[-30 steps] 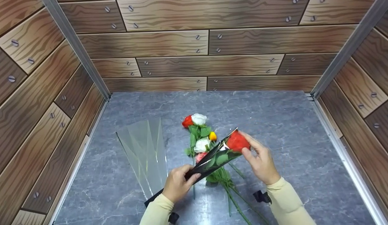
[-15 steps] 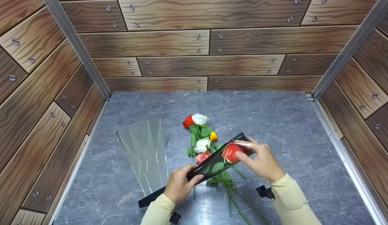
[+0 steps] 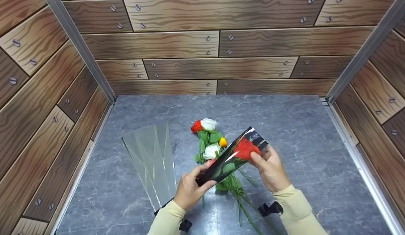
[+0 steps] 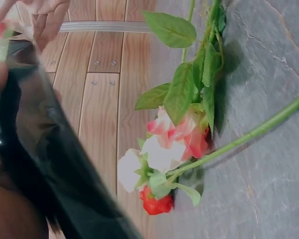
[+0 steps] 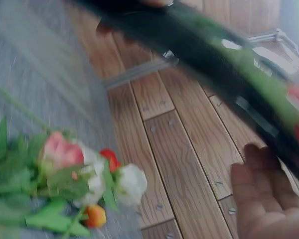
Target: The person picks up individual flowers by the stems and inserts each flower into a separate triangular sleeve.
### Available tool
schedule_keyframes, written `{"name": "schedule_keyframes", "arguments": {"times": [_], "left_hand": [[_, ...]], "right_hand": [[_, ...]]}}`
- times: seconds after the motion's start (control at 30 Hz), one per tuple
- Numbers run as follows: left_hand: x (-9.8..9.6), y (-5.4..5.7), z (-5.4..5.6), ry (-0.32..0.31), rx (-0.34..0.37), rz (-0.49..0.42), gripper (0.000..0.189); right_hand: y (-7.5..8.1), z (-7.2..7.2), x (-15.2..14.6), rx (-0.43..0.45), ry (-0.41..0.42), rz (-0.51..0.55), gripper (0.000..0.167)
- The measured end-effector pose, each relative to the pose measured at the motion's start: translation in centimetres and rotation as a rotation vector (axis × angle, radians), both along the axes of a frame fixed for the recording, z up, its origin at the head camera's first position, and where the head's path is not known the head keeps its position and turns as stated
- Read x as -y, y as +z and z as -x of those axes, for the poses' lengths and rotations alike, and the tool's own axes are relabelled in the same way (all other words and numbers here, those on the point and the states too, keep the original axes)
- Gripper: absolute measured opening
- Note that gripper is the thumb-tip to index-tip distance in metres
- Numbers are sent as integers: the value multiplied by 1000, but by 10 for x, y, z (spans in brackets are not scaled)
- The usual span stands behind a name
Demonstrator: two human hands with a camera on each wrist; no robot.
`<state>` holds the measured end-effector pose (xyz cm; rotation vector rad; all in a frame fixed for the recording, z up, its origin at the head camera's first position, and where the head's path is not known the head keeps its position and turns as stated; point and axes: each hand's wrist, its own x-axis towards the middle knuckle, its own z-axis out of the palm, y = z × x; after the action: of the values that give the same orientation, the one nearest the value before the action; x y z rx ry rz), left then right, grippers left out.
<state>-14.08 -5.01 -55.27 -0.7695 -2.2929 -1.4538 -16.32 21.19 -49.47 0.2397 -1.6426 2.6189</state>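
Observation:
A black-backed flower sleeve (image 3: pixel 211 173) with a clear front slants up to the right above the floor. Inside it lies a red rose (image 3: pixel 244 148) with green leaves, its bloom below the sleeve's open end. My left hand (image 3: pixel 191 189) grips the lower, narrow part of the sleeve, thumb in front and fingers behind. At the upper right edge, beside the bloom, my right hand (image 3: pixel 271 169) holds the sleeve with the thumb in front. Its fingers (image 5: pixel 261 174) reach behind the sleeve in the right wrist view, which is blurred.
Beneath the sleeve lie loose artificial flowers: a white rose (image 3: pixel 211 151), another white rose (image 3: pixel 209 124), a red flower (image 3: pixel 196 126), an orange-yellow bud (image 3: pixel 223 142) and long green stems (image 3: pixel 246 212). Flat clear sleeves (image 3: pixel 150 160) lie left. Wood-patterned walls (image 3: pixel 179 45) enclose the grey surface (image 3: pixel 287 120).
The rose bloom, at the sleeve's mouth a second ago, now sits below its open end. The sleeve has tilted more steeply, and my left hand has shifted slightly right and up.

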Motion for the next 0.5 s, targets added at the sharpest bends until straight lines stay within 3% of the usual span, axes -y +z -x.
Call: {"name": "schedule_keyframes", "arguments": {"times": [0.13,0.4,0.5], "left_hand": [[0,0,-1,-27,73,21,31],[1,-3,-2,34,79,6,16],[1,-4,-2,10,99,-17,15]], "right_hand": [[1,2,3,39,-97,46,31],[5,6,5,36,-215,59,29],[8,7,6,42,-260,86,24]]}}
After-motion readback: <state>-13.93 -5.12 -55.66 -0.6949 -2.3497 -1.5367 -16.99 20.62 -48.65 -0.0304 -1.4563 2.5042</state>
